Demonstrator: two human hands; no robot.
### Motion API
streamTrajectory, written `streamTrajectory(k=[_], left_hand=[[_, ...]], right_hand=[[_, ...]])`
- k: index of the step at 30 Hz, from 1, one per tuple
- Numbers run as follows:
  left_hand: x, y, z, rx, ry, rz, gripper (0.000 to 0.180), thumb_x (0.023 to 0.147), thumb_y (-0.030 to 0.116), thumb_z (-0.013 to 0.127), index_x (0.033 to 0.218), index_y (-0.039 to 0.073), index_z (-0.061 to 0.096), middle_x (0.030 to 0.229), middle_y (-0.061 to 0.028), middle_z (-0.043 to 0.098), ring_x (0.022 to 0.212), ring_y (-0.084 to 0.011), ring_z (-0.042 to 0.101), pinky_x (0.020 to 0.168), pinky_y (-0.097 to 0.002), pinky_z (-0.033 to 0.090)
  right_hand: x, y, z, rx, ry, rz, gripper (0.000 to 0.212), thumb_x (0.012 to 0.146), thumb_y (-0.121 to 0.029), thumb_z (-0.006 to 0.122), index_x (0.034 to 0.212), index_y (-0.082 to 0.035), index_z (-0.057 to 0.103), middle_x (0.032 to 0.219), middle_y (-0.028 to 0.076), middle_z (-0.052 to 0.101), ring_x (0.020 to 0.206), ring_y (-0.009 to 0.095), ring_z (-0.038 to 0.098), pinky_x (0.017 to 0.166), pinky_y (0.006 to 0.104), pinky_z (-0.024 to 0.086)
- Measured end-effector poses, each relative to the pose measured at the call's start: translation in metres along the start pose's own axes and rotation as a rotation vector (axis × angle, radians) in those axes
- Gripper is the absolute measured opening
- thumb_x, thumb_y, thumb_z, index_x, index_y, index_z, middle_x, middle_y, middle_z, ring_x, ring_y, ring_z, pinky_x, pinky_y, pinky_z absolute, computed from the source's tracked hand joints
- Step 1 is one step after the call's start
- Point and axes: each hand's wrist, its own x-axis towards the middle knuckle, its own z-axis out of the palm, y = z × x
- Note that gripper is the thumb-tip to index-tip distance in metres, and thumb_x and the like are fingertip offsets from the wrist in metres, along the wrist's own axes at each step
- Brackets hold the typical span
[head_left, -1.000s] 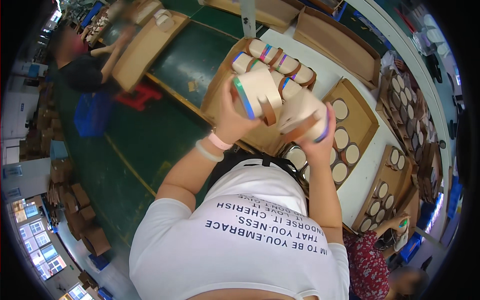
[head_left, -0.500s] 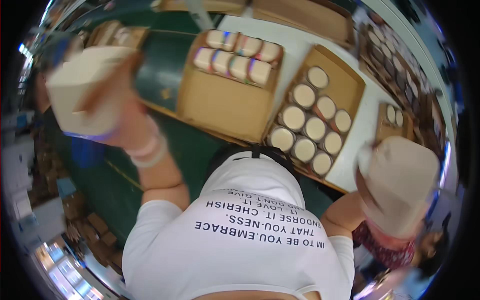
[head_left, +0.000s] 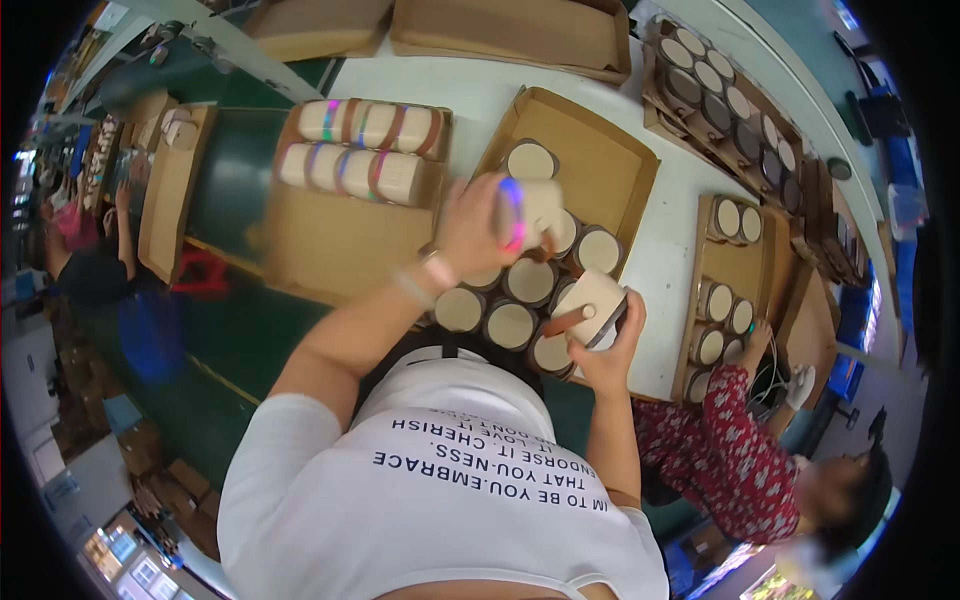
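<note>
My left hand (head_left: pixel 468 228) is closed around a cream cylinder (head_left: pixel 540 212) with a glowing pink and purple ring at one end. It is held tilted over a cardboard tray (head_left: pixel 575 140) where several similar cylinders (head_left: pixel 530 281) stand upright, pale round tops facing up. My right hand (head_left: pixel 612 352) grips a second cream cylinder (head_left: pixel 592 306) at its dark grey end, above the tray's near right side. A brown strap sticks out from that cylinder, beside a small round knob. The left fingertips are partly hidden behind what they hold.
Left of this tray, another cardboard tray (head_left: pixel 340 245) holds two rows of cylinders lying down, some with lit rings. A filled tray (head_left: pixel 720 85) stands at the far right. At right, a co-worker in a red patterned top (head_left: pixel 745 450) reaches to a smaller tray (head_left: pixel 752 265).
Both hands, earlier spread wide to either side with a cream cylinder each, have come inward over the middle tray. The view has shifted, showing more of the co-worker at right.
</note>
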Motion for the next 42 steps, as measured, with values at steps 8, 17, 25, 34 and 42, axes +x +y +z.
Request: streamTrajectory(k=[8,17,25,34,42], left_hand=[[0.111,0.005,0.145,0.195,-0.187,-0.122,0.094,0.056,0.033,0.082,0.132,0.004,0.035,0.128,-0.0170,0.047,0.119,-0.0327,0.046,0.105,-0.0517,0.027],[0.127,-0.025,0.140,0.505,-0.494,0.064,0.092,0.057,0.033,0.081,0.134,0.007,0.036,0.128,-0.0158,0.046,0.117,-0.0329,0.048,0.107,-0.0505,0.023],[0.143,-0.032,0.133,0.470,-0.750,0.133,0.088,0.055,0.033,0.081,0.130,0.009,0.044,0.121,-0.0155,0.055,0.112,-0.0339,0.054,0.103,-0.0495,0.029],[-0.005,-0.042,0.009,-0.017,0.220,-0.097,0.077,0.071,0.015,0.069,0.135,-0.003,0.030,0.130,-0.0238,0.040,0.123,-0.0390,0.037,0.104,-0.0448,0.030],[-0.105,-0.231,-0.116,0.215,0.600,-0.736,0.087,0.070,0.021,0.075,0.136,-0.005,0.026,0.131,-0.0262,0.040,0.124,-0.0359,0.040,0.103,-0.0399,0.034]], right_hand=[[0.122,0.092,-0.010,0.984,0.346,0.522,0.090,0.064,0.004,0.064,0.143,-0.002,0.021,0.138,0.017,0.035,0.125,0.029,0.039,0.105,0.0392,0.035],[0.172,0.140,0.028,-0.432,0.044,0.058,0.087,0.058,-0.009,0.074,0.134,-0.005,0.032,0.131,0.021,0.037,0.118,0.042,0.042,0.098,0.0444,0.040],[0.185,0.132,0.032,-0.630,-0.460,-0.252,0.084,0.065,-0.012,0.075,0.136,-0.001,0.031,0.135,0.023,0.036,0.124,0.040,0.037,0.105,0.0433,0.033],[0.114,0.089,0.040,-0.028,-0.121,0.141,0.045,0.080,-0.005,0.060,0.122,0.003,0.049,0.123,0.021,0.050,0.112,0.033,0.050,0.096,0.0408,0.041],[0.048,-0.029,0.122,0.181,-0.450,0.195,0.034,0.083,0.001,0.058,0.116,-0.005,0.056,0.108,0.009,0.058,0.095,0.017,0.058,0.077,0.0280,0.049]])
